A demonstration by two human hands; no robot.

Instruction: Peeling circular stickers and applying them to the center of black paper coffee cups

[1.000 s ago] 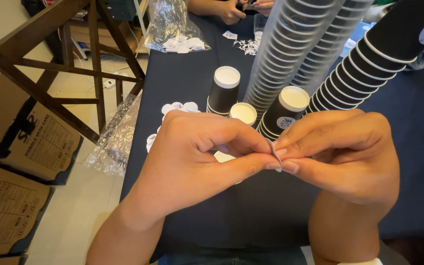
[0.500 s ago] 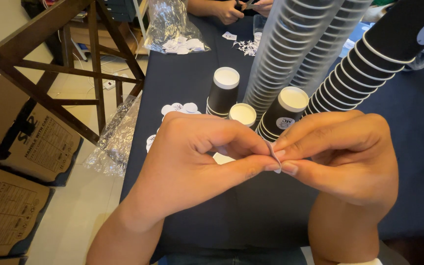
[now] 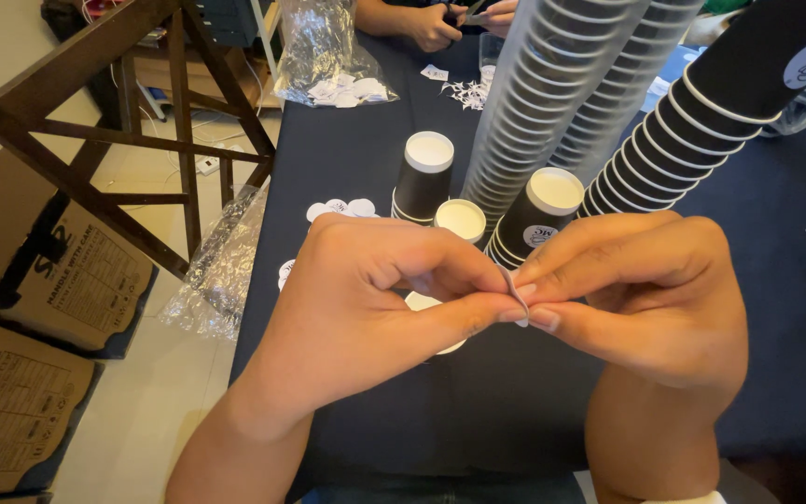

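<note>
Your dark tabletop (image 3: 347, 149) fills the view. At one o'clock lean long stacks of black paper cups (image 3: 571, 84); one stack at two o'clock (image 3: 701, 103) already bears a round label, and so does one of three short upturned stacks (image 3: 541, 213) at twelve, so part of the labelling looks done. The other two short stacks show none. Loose white round stickers (image 3: 340, 207) wait at eleven o'clock. Your left hand (image 3: 375, 299) and right hand (image 3: 646, 289) meet at centre, both grips pinched shut on one small white sticker (image 3: 518, 297), apparently peeling its backing; it is on no cup yet.
</note>
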